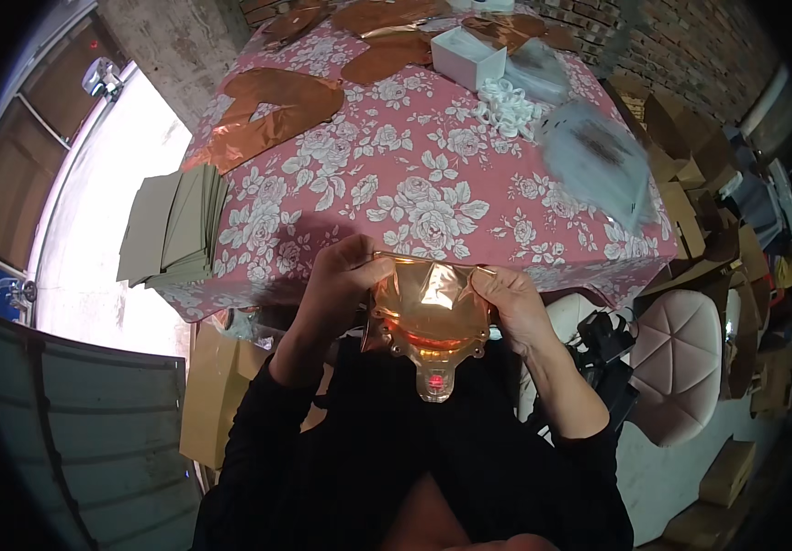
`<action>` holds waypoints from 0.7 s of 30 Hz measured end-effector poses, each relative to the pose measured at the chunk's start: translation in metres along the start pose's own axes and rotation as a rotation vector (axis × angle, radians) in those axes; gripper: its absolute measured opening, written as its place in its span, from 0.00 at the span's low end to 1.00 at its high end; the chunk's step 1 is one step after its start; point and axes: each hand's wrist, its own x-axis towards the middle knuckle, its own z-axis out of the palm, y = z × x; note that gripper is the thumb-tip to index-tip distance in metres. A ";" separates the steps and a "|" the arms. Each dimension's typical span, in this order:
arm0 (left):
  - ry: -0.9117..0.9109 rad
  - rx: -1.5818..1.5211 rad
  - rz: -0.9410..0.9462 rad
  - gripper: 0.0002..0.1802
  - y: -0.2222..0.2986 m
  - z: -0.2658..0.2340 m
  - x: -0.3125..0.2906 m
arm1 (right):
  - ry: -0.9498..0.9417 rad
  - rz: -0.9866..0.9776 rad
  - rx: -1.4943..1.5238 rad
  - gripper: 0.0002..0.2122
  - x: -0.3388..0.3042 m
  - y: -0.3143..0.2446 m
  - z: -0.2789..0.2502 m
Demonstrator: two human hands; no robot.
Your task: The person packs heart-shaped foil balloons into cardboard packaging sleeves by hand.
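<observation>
Between my two hands, just off the table's near edge, is a shiny copper-coloured foil balloon, flat and folded. My left hand pinches its upper left corner, thumb on top. The upper right corner sits in the closed fingers of my right hand. Its top edge runs straight between the hands. The lower part narrows to a rounded tab with a small red reflection. Small round bumps line its lower sides. On the table lies another flat copper foil balloon with an opening in its middle.
A pink rose-patterned cloth covers the table. Grey-brown cardboard sheets are stacked at its left edge. At the back right are a white box, white rings and clear plastic bags. A padded chair stands right.
</observation>
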 end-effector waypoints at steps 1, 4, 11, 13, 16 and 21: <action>0.002 -0.002 0.006 0.08 0.000 -0.001 0.002 | -0.015 0.003 -0.026 0.11 0.003 0.000 -0.001; 0.034 -0.092 0.000 0.06 -0.003 0.000 0.002 | -0.002 -0.003 -0.034 0.11 0.007 0.001 0.000; -0.136 0.110 -0.148 0.12 0.016 0.004 -0.009 | 0.030 -0.128 -0.034 0.10 0.015 -0.008 0.001; -0.162 0.057 -0.216 0.11 0.013 -0.003 -0.006 | 0.051 -0.137 -0.024 0.10 0.016 -0.013 0.008; -0.147 -0.027 -0.263 0.08 0.014 -0.001 -0.004 | 0.046 -0.148 -0.016 0.10 0.021 -0.013 0.004; -0.026 -0.105 -0.176 0.05 0.027 0.010 -0.003 | -0.004 -0.052 -0.039 0.11 0.011 -0.035 0.014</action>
